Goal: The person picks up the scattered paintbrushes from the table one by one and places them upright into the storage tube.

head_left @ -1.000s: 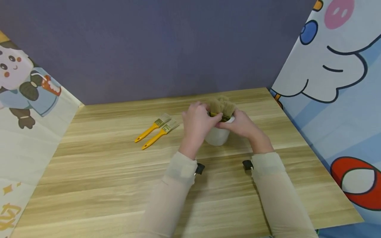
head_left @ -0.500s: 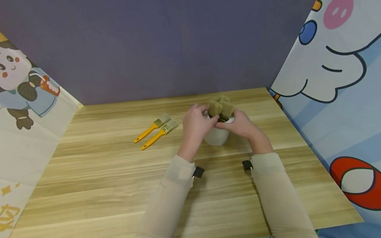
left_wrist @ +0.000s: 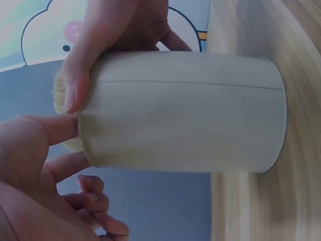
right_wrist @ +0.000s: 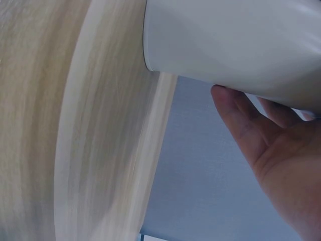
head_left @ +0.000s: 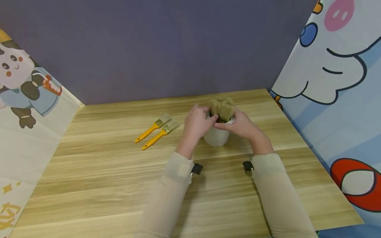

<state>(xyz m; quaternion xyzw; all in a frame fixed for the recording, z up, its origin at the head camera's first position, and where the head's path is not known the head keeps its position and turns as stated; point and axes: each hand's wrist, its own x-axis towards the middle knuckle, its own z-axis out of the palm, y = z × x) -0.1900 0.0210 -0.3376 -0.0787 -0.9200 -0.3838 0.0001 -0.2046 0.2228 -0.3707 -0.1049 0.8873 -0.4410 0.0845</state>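
Note:
A white cylindrical container (head_left: 216,136) stands upright on the table, with several paintbrushes (head_left: 225,110) in it, bristles up. At its left rim is my left hand (head_left: 196,123), thumb and forefinger about a brush inside the mouth; the pinch itself is partly hidden. In the left wrist view, the other fingers of the left hand (left_wrist: 30,170) curl outside the container (left_wrist: 185,113). My right hand (head_left: 241,125) grips the container from the right, thumb over the rim. The right wrist view has the fingers of that hand (right_wrist: 281,145) against the container's side (right_wrist: 235,40).
Two paintbrushes with yellow handles, a farther one (head_left: 153,128) and a nearer one (head_left: 160,135), lie side by side left of the container. The wooden table (head_left: 104,175) ends at a grey back wall (head_left: 172,49). Cartoon-printed panels (head_left: 327,76) flank it.
The bristle heads in the container have shifted and sit closer together. The left hand has moved slightly, staying at the rim. The right hand keeps its hold.

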